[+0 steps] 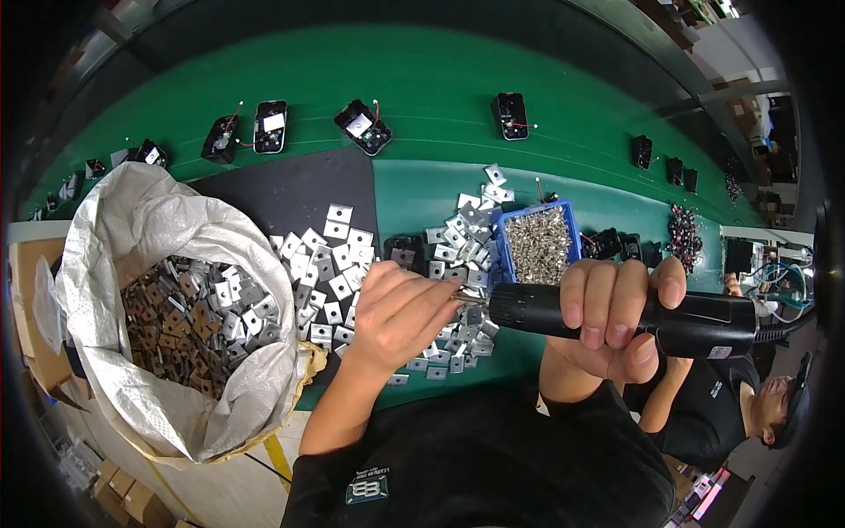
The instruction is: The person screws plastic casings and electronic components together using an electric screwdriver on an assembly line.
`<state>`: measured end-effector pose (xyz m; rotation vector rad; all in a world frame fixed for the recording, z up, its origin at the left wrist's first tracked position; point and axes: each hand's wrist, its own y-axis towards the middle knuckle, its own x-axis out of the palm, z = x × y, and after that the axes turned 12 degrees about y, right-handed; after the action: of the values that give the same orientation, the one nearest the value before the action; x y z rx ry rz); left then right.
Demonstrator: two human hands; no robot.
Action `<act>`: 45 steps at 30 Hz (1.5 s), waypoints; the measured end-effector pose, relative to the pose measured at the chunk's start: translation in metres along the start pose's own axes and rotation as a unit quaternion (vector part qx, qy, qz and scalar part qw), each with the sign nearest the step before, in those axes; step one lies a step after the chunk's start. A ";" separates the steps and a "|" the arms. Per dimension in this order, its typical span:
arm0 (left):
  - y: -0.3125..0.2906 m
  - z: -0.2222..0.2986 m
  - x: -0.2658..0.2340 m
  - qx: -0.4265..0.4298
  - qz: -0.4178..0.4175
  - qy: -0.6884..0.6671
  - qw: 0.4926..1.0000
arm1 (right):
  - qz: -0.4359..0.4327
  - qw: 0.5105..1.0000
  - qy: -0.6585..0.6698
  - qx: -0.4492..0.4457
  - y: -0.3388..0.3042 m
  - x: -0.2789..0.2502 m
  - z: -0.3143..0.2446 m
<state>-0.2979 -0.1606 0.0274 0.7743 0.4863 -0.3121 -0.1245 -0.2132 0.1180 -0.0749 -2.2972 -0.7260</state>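
Note:
My right hand (pixel 607 312) is wrapped round a black electric screwdriver (pixel 704 322), held level with its bit pointing left. At the tip of the bit (pixel 468 297), the fingers of my left hand (pixel 400 312) are pinched together. What they hold there, if anything, is too small and covered to name. Below the hands, small square metal plates (pixel 339 286) with centre holes lie scattered on a black mat and green table. Just beyond the screwdriver stands a blue bin (pixel 502 255) full of small shiny screws (pixel 539 242).
To the left, a white woven sack (pixel 145 387) gapes with brown and silver metal plates (pixel 176 308) in it. Black housings (pixel 363 128) with red wires sit along the green conveyor belt (pixel 440 79). At the right, another person (pixel 717 396) in black works close by, near cables (pixel 792 286).

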 end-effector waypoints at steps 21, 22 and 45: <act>0.011 -0.018 -0.029 -0.113 -0.252 0.175 0.945 | 0.034 0.996 -0.077 0.017 -0.003 -0.017 0.042; 0.007 -0.020 -0.027 -0.116 -0.252 0.176 0.945 | 0.038 0.995 -0.089 0.014 -0.003 -0.017 0.047; -0.001 -0.038 -0.013 -0.135 -0.204 0.137 0.960 | -0.006 0.991 -0.132 0.019 0.000 -0.024 0.081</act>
<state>-0.3212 -0.1323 0.0101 0.4454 0.9341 -0.5121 -0.1570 -0.1672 0.0551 -0.1490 -2.5647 -0.7138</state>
